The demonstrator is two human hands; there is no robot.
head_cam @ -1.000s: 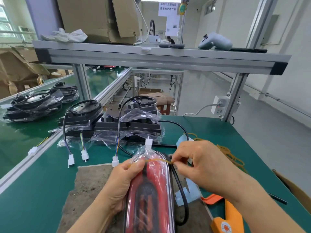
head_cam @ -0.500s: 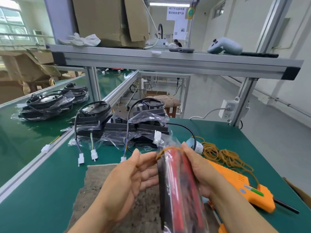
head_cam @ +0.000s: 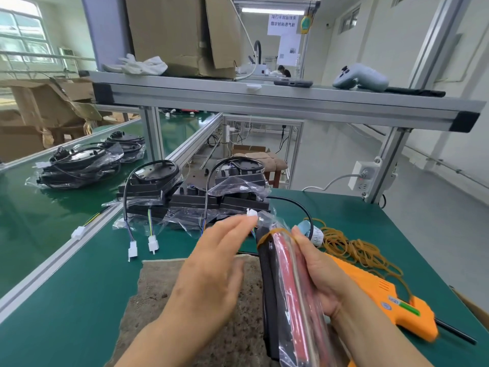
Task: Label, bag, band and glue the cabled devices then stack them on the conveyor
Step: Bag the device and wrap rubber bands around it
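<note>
My right hand (head_cam: 321, 276) grips a bagged red and black device (head_cam: 285, 295), held on edge over a brown mat (head_cam: 169, 292). A yellow rubber band (head_cam: 267, 235) circles the bag's top, and a white connector (head_cam: 251, 213) sticks out above it. To the left of the device, my left hand (head_cam: 211, 271) hovers with straight fingers, holding nothing. An orange glue gun (head_cam: 381, 295) lies at the right on the green table. Loose rubber bands (head_cam: 352, 245) are piled behind it. Several bagged black devices (head_cam: 195, 192) with cables are stacked behind the mat.
More bagged devices (head_cam: 79, 165) lie on the green conveyor (head_cam: 31, 221) at the left, beyond an aluminium rail (head_cam: 60, 255). An overhead shelf (head_cam: 264, 102) carries a cardboard box (head_cam: 182, 33), white gloves (head_cam: 144, 64) and a grey controller (head_cam: 360, 78). A power socket (head_cam: 366, 176) hangs on the right post.
The device went from lying flat under both hands to standing on edge in my right hand. My left hand let go and moved off to the left, fingers straight.
</note>
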